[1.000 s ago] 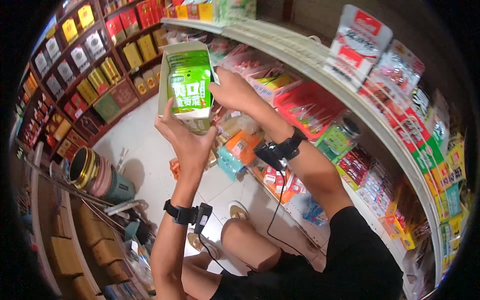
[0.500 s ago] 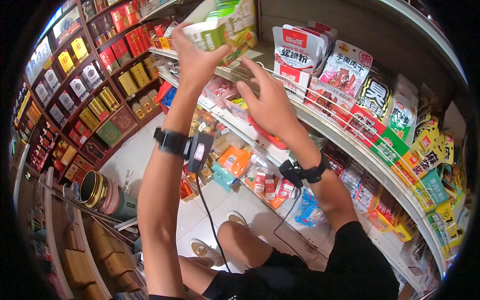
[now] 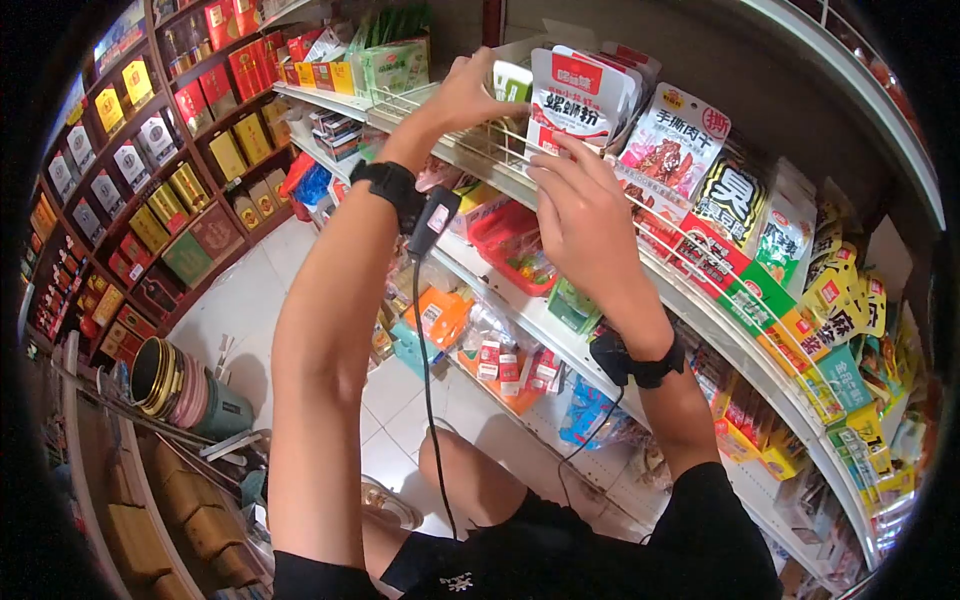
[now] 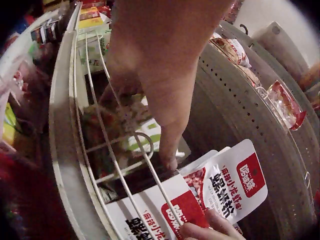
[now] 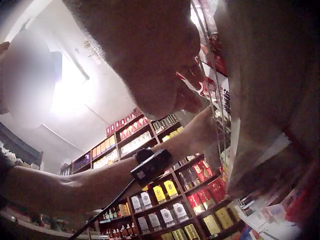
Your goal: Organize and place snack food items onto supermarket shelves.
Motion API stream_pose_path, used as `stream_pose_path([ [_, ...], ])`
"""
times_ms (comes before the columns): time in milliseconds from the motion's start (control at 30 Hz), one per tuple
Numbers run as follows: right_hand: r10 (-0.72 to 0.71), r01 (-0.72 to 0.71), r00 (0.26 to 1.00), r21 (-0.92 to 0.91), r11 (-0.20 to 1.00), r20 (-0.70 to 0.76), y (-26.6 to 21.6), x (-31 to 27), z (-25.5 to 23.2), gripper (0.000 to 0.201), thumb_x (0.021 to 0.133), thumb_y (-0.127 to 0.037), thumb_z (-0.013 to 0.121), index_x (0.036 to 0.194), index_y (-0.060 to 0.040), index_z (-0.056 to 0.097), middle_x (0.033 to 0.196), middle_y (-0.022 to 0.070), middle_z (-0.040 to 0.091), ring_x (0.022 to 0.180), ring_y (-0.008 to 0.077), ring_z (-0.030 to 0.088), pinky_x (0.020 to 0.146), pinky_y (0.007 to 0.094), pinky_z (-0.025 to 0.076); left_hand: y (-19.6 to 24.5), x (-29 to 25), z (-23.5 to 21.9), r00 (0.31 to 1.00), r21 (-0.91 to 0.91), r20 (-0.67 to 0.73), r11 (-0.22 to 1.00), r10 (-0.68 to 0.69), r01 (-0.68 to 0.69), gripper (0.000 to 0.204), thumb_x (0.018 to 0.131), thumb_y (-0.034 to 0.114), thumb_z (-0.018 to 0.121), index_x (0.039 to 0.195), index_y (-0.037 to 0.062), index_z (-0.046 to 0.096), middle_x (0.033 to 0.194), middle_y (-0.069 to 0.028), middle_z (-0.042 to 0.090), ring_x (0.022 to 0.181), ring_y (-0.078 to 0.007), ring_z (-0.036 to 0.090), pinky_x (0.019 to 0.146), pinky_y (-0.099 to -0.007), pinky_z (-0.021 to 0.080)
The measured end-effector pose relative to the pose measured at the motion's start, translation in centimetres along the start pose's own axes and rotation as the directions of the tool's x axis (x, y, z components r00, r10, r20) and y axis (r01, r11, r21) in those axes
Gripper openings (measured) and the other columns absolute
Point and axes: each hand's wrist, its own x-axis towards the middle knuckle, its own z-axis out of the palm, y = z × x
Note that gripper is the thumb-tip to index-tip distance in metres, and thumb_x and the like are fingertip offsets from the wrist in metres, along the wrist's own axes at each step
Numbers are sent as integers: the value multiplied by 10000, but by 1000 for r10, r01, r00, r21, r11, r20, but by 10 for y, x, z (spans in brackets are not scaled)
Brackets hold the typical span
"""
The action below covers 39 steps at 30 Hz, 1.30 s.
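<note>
The left hand [image 3: 462, 98] reaches behind the wire rail of the upper shelf and grips the open box of green packets [image 3: 511, 84]. In the left wrist view, its thumb lies at the near edge of the box [image 4: 145, 135], which sits low behind the wires; the hand hides much of it. Right beside it stand red-and-white noodle packs [image 3: 578, 95] in a display box. The right hand [image 3: 590, 215] has its fingers extended against the rail and the front of that display box; its fingertips [image 4: 212, 227] show at the lower edge of the left wrist view.
More snack packs [image 3: 672, 135] line the upper shelf to the right. A green carton [image 3: 393, 68] stands at its left end. Lower down is a red basket [image 3: 510, 245]. Stacked buckets [image 3: 185, 385] stand on the floor, and a cable [image 3: 425, 400] hangs from the left wrist.
The left hand has carried the green-packet box from in front of the body up and over the rail onto the shelf. The right hand has let go of it and moved to the noodle packs.
</note>
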Motion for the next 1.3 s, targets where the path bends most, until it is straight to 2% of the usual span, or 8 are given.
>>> stream_pose_path([
  [33, -15, 15, 1000, -11, 1000, 0, 0, -2, -1, 241, 842, 1, 639, 1063, 44, 725, 1189, 168, 696, 1271, 367, 584, 1063, 483, 475, 5, -1, -7, 1000, -6, -1, 1000, -6, 6, 988, 687, 519, 906, 1354, -69, 475, 1170, -307, 603, 1175, -426, 550, 1011, -472, 477],
  [133, -29, 30, 999, -65, 997, 16, -2, -3, -7, 249, 821, -25, 660, 1049, 46, 729, 1199, 175, 686, 1253, 369, 591, 1052, 490, 485, 9, -5, -23, 944, -247, 328, 960, -46, 132, 928, 779, 570, 842, 1448, 2, 539, 1194, -227, 696, 1060, -306, 655, 945, -425, 523],
  [200, -1, -2, 1000, -131, 991, -17, -1, -2, -9, 261, 823, -34, 671, 1067, 34, 732, 1212, 173, 682, 1240, 364, 598, 1052, 486, 488, -6, -3, -19, 947, -158, 290, 969, -140, 192, 732, 824, 506, 830, 1372, 59, 645, 1154, -175, 730, 985, -219, 662, 900, -373, 523],
  [300, -19, 19, 1000, -142, 990, 5, 3, 8, -10, 272, 847, -9, 674, 1112, 35, 716, 1216, 165, 683, 1207, 355, 615, 1029, 457, 502, -5, -10, -27, 957, -280, 287, 959, 44, 40, 382, 901, 379, 786, 1083, 44, 764, 904, -25, 707, 828, -117, 599, 759, -296, 465],
  [533, -76, 89, 995, -212, 973, 66, 5, 18, -8, 316, 826, -4, 678, 1140, 36, 699, 1215, 154, 678, 1163, 334, 606, 1016, 448, 502, -14, -10, -44, 918, -313, 390, 947, 68, 63, 356, 907, 365, 783, 1007, 26, 739, 879, -13, 691, 850, -89, 587, 747, -276, 451],
  [800, -54, 68, 996, -246, 967, 67, 3, 18, -7, 235, 834, -20, 683, 1064, 2, 729, 1210, 126, 684, 1168, 329, 604, 1009, 449, 501, -23, -9, -41, 924, -282, 364, 959, 117, -11, 437, 905, 374, 786, 1173, 32, 741, 995, -48, 710, 944, -124, 605, 820, -287, 471],
  [900, -55, 66, 997, -240, 969, 55, 5, 16, -6, 203, 833, -19, 684, 1027, 0, 740, 1204, 126, 690, 1170, 325, 607, 1005, 447, 502, -9, -12, -50, 896, -337, 437, 938, 81, 79, 449, 903, 368, 789, 1190, 28, 728, 1029, -53, 708, 974, -129, 599, 844, -297, 472],
  [1300, -62, 66, 998, -235, 970, 24, 5, 13, -3, 175, 820, -29, 689, 985, -1, 743, 1156, 130, 711, 1138, 328, 628, 977, 445, 515, -20, -5, -34, 890, -329, 447, 942, 94, 65, 436, 887, 316, 800, 1212, 39, 710, 1103, -48, 705, 980, -145, 591, 856, -304, 470],
])
